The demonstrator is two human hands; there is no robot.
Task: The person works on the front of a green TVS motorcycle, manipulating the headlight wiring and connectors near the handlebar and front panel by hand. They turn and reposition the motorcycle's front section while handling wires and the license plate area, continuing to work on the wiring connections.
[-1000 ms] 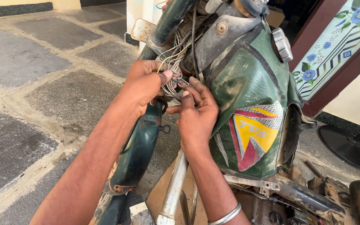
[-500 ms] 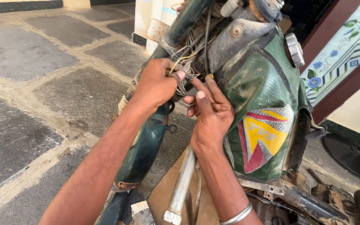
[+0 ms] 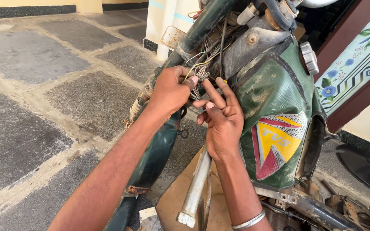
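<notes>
Grey stone paving [image 3: 43, 85] with pale joints spreads under a stripped green motorcycle. At its steering neck, the left hand [image 3: 170, 90] is closed around a bundle of thin wires [image 3: 202, 70], thumb pressed against the strands. The right hand [image 3: 221, 117] sits just beside it, fingers loosely spread, index and middle fingertips touching the same loose wires without clamping them; a metal bangle [image 3: 249, 221] circles that wrist. Right of the hands, the dusty green fuel tank [image 3: 275, 90] carries a yellow and red emblem. Below, a dull chrome tube [image 3: 195, 188] slants over brown cardboard [image 3: 174, 201]. Behind stands a floral-tiled wall [image 3: 356, 55].
</notes>
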